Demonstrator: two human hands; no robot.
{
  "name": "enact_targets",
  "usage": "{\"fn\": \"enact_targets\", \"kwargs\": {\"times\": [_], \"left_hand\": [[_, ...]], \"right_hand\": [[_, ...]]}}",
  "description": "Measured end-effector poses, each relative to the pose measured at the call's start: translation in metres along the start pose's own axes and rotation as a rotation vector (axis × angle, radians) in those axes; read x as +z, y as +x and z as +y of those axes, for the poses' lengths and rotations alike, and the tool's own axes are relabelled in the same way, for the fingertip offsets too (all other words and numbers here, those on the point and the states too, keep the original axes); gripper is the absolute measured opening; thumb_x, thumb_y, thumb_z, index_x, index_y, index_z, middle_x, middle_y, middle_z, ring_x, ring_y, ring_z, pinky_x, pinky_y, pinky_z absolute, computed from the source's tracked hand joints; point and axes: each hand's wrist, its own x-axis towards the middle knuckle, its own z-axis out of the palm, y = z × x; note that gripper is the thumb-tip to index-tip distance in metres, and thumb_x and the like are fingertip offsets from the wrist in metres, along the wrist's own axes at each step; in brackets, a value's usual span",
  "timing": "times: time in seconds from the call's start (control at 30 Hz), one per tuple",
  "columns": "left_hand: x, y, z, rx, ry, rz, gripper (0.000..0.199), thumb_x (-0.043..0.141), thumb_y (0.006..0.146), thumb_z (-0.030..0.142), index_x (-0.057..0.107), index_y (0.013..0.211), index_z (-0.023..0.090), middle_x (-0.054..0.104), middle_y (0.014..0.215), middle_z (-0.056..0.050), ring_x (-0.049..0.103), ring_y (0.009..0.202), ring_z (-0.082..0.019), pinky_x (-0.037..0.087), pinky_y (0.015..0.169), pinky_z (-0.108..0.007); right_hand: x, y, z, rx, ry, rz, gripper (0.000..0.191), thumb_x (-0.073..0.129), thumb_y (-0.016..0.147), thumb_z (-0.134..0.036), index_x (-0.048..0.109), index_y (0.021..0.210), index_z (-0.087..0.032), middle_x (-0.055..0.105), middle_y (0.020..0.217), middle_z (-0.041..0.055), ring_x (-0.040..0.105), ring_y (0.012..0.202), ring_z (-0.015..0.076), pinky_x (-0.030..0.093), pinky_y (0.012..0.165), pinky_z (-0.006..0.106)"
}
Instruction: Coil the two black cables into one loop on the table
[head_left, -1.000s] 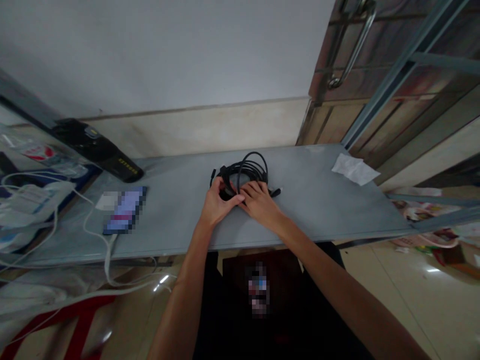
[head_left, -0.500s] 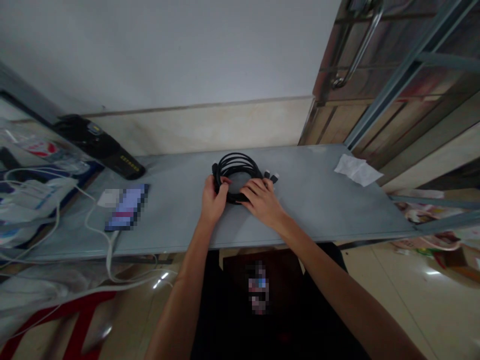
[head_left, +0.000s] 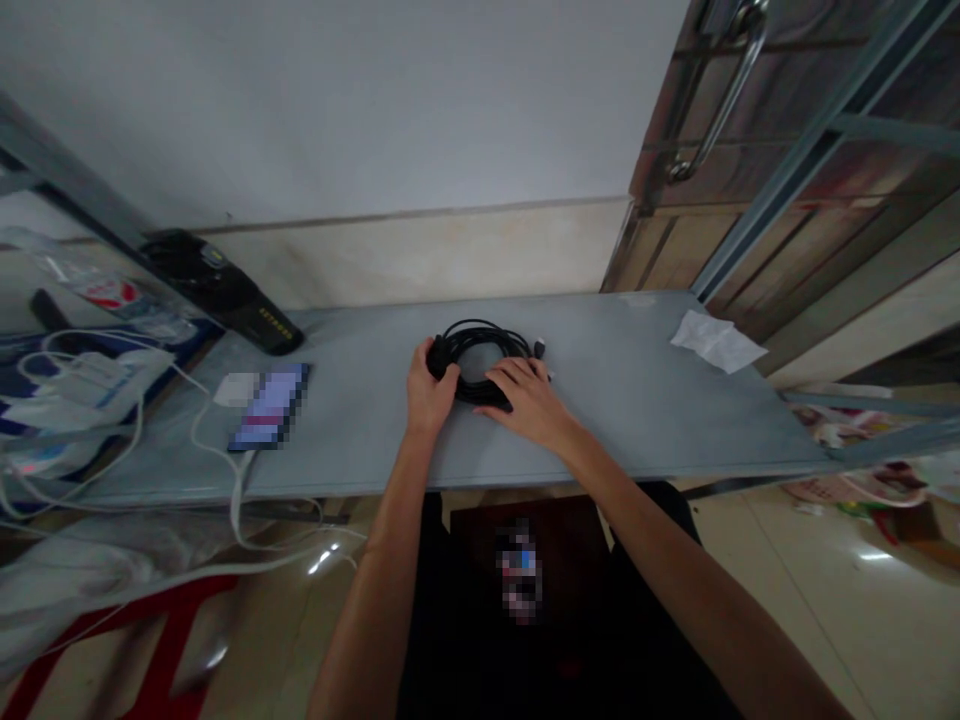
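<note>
A black cable (head_left: 480, 325), wound into a round coil of several loops, lies on the grey tabletop (head_left: 360, 430). My left hand (head_left: 431, 392) grips the coil's left side, the thumb on the inner edge and the fingers round the outside. On the right side, my right hand (head_left: 527, 398) is closed over the loops, fingers on top and the thumb at the near edge. A cable plug (head_left: 539, 348) sticks out just beyond the right fingers. The parts of the coil under both hands are hidden.
Left of the coil, a phone (head_left: 271, 405) with a white cable lies beside a white card (head_left: 236, 389). A black shaver-like device (head_left: 225, 290) leans behind them, near a plastic bottle (head_left: 112, 290). Crumpled white paper (head_left: 718, 341) lies at the right. A wall closes off the back.
The coil has gone from tilted up to lying flatter on the table, both hands still on it. Its plugs at the right now show less. The view has shifted slightly.
</note>
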Motion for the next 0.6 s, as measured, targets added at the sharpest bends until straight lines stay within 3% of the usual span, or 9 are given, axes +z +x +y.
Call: {"fn": "enact_targets", "kwargs": {"times": [0.07, 0.17, 0.37, 0.47, 0.6], "left_hand": [[-0.002, -0.001, 0.006, 0.002, -0.016, -0.033, 0.062, 0.077, 0.084, 0.024, 0.067, 0.145, 0.019, 0.073, 0.147, -0.017, 0.069, 0.140, -0.035, 0.049, 0.129, -0.055], [-0.003, -0.003, 0.015, 0.030, -0.049, -0.119, 0.060, 0.077, 0.084, 0.025, 0.069, 0.143, 0.020, 0.075, 0.144, -0.015, 0.070, 0.137, -0.034, 0.050, 0.128, -0.054], [-0.006, -0.005, 0.031, -0.020, -0.155, -0.254, 0.050, 0.084, 0.093, 0.047, 0.073, 0.136, 0.023, 0.079, 0.136, -0.014, 0.077, 0.121, -0.031, 0.060, 0.113, -0.049], [-0.006, -0.007, 0.033, -0.008, -0.169, -0.301, 0.049, 0.085, 0.094, 0.048, 0.073, 0.134, 0.023, 0.079, 0.134, -0.014, 0.078, 0.117, -0.031, 0.062, 0.109, -0.050], [-0.003, -0.011, 0.030, 0.051, -0.134, -0.304, 0.052, 0.085, 0.096, 0.046, 0.070, 0.140, 0.023, 0.075, 0.142, -0.017, 0.074, 0.126, -0.033, 0.059, 0.114, -0.054]], "right_hand": [[-0.001, 0.000, -0.001, 0.019, -0.017, -0.016, 0.046, 0.080, 0.105, -0.058, 0.074, 0.131, -0.020, 0.077, 0.131, 0.0140, 0.064, 0.131, 0.0344, 0.043, 0.115, 0.053], [-0.001, -0.001, -0.001, 0.041, -0.039, -0.010, 0.052, 0.080, 0.101, -0.069, 0.077, 0.119, -0.020, 0.079, 0.120, 0.0126, 0.065, 0.121, 0.0341, 0.042, 0.111, 0.053], [-0.008, -0.007, 0.001, 0.099, -0.072, 0.006, 0.062, 0.077, 0.095, -0.083, 0.077, 0.098, -0.021, 0.078, 0.101, 0.0116, 0.065, 0.110, 0.0339, 0.042, 0.107, 0.055], [-0.035, -0.025, -0.004, 0.083, -0.020, 0.074, 0.068, 0.081, 0.090, -0.086, 0.078, 0.112, -0.022, 0.078, 0.115, 0.0144, 0.065, 0.118, 0.0377, 0.042, 0.113, 0.062], [-0.086, -0.060, -0.014, 0.170, 0.224, 0.358, 0.066, 0.085, 0.095, -0.073, 0.073, 0.140, -0.026, 0.073, 0.140, 0.0152, 0.064, 0.135, 0.0399, 0.049, 0.118, 0.067]]}}
